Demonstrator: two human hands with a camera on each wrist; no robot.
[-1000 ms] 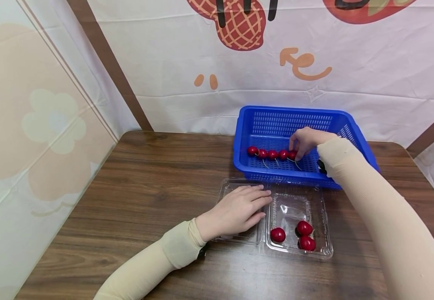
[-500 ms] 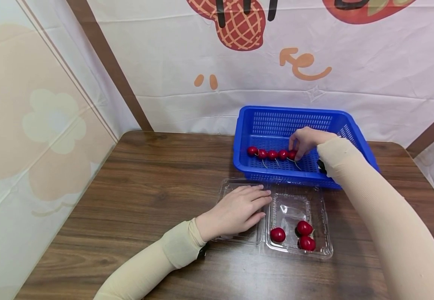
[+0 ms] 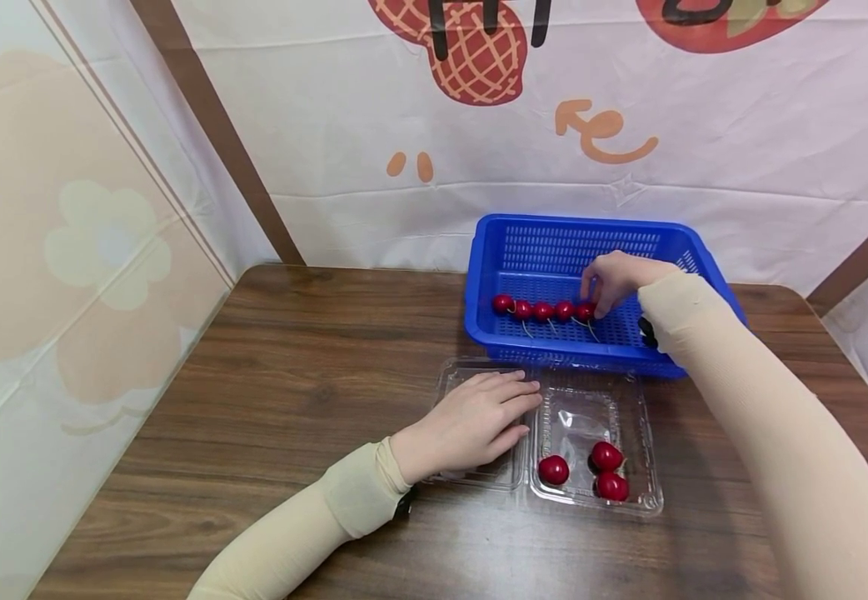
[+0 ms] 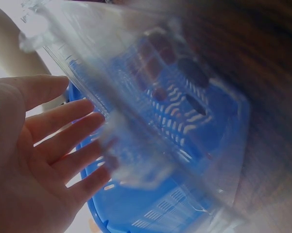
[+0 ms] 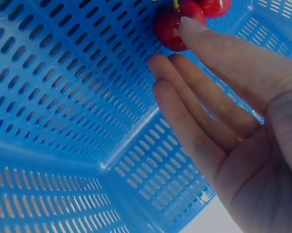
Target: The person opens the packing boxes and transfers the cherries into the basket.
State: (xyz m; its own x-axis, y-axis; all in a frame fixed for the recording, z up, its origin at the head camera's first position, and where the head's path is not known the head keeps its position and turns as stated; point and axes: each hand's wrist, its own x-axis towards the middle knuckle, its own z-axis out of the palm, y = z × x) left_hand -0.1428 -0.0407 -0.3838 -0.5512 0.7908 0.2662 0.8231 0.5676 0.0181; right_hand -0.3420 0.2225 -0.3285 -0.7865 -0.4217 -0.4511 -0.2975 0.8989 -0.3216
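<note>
Inside the blue basket (image 3: pixel 509 343), several red cherries (image 3: pixel 543 311) lie in a row, with thin stems towards the near side. My right hand (image 3: pixel 614 279) reaches in and pinches the rightmost cherry (image 5: pixel 172 29); the right wrist view has the thumb on its skin, while the index finger is hidden. A clear plastic clamshell box (image 3: pixel 651 467) lies spread out in front of the basket. Over its left half rests my left hand (image 3: pixel 471 421), fingers straight and apart. Two touching cherries (image 3: pixel 610 471) and a single cherry (image 3: pixel 554 470) lie in the right half.
The brown wooden table (image 3: pixel 291 400) extends to the left of the box and basket. A printed cloth (image 3: pixel 359 108) hangs directly behind the table, and another (image 3: pixel 104 275) stands along its left side.
The head view has shifted slightly. My right hand has edged a little to the right, still at the rightmost cherry; the left hand stays where it was.
</note>
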